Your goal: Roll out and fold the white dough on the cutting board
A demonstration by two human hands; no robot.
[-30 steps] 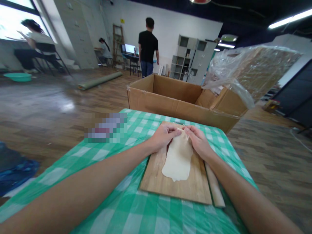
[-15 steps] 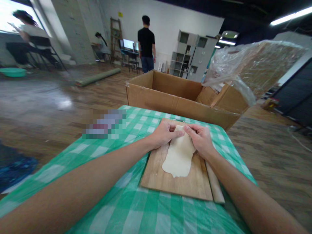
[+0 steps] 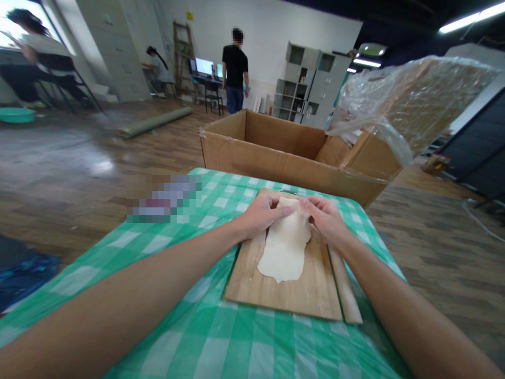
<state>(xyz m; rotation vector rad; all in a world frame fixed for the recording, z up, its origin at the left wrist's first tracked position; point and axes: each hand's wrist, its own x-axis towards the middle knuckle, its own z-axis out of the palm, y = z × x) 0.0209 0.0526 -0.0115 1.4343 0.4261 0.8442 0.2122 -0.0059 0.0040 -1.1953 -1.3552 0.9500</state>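
At the dough sheet's [image 3: 282, 252] twelve o'clock end, your left hand [image 3: 262, 213] and right hand [image 3: 325, 217] pinch its edge between thumbs and fingers. It hangs toward you over the wooden board [image 3: 315, 298]. Expect it light, limp and easily torn; hold it broadly along that edge. No label shows on the rolling pin [image 3: 347, 295] at four o'clock; the yellow sign [image 3: 190, 16] at eleven is unreadably small.

Over your one wooden board [image 3: 252, 287] you have one sheet of dough [image 3: 284, 247], with one rolling pin [image 3: 345, 289] beside the board and one checked worktop [image 3: 169, 316] under it. Beyond the board you can count three people [image 3: 39, 45] [image 3: 161, 68] [image 3: 235, 68], one cardboard box [image 3: 276, 159], one ladder [image 3: 183, 41], one long roll [image 3: 155, 122] and one basin [image 3: 17, 115].
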